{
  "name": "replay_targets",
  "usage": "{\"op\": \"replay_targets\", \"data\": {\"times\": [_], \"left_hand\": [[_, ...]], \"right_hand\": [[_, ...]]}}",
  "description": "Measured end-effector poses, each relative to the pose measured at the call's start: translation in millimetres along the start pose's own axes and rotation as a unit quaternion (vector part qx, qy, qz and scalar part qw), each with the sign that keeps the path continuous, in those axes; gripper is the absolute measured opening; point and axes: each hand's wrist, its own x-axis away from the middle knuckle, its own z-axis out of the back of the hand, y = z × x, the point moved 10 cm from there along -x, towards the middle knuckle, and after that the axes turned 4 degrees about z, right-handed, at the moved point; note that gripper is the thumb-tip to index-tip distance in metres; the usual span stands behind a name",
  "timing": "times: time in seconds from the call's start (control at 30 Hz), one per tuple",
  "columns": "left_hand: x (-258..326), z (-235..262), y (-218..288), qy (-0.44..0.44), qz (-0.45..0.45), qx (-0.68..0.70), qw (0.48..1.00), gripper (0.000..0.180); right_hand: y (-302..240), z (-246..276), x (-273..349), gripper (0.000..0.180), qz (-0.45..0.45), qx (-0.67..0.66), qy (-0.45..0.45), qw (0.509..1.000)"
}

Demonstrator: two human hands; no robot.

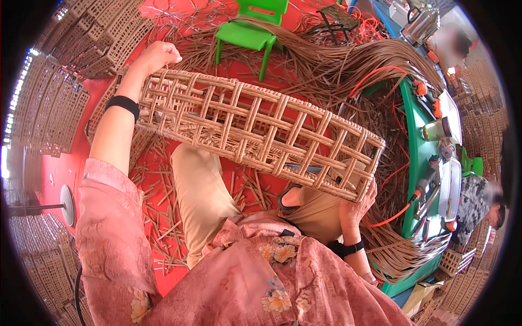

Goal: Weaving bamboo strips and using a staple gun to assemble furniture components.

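Note:
A long, openwork woven basket (253, 111) of tan wicker-like strands is tilted on its side over my knees. Its lattice side slopes down from far left to near right. My right hand (359, 206) grips the near right corner, palm beneath it and fingers along the end. At the far left end, my left hand (157, 57) is closed just above the rim, its wrist and forearm crossing that end. Whether a strand lies in its curled fingers cannot be made out. Some blue-grey thing, too covered to name, shows through the lattice.
Cut strand pieces (157, 212) litter the red floor. A thick bundle of long brown strands (348, 57) runs beyond the basket to the right. A green chair (253, 35) stands ahead. Tools and a jar (436, 129) lie on a green table (416, 146). Stacked baskets (46, 103) line the left.

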Motion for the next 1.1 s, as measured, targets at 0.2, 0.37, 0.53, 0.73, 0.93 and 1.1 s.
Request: {"op": "replay_targets", "data": {"times": [0.2,0.37,0.53,0.73,0.93,1.1], "left_hand": [[1.2,0.6,1.3,0.002,-0.013,-0.028,1.0,0.021],[-2.2,-0.3,-1.1,-0.001,-0.034,-0.011,0.999,0.02],[-4.1,-3.1,-9.7,-0.012,-0.029,0.01,0.999,0.019],[-5.7,-1.4,-6.8,-0.007,-0.076,-0.006,0.997,0.018],[-19.4,-0.7,-23.4,-0.002,-0.087,-0.073,0.993,0.017],[1.8,9.5,22.1,0.0,0.008,-0.032,0.999,0.019]], "right_hand": [[-1.3,-1.9,-2.0,0.059,0.015,0.008,0.002,1.0],[-2.9,2.9,-4.3,0.061,0.019,-0.009,0.011,1.0],[-2.9,2.3,-3.8,0.061,0.022,-0.014,0.014,1.0],[1.8,-0.5,-6.8,0.063,0.029,-0.02,-0.001,0.999],[10.5,-5.6,-11.1,0.072,0.051,0.001,0.003,0.999],[52.3,-17.5,-19.8,0.074,0.033,0.015,-0.018,0.999]]}}
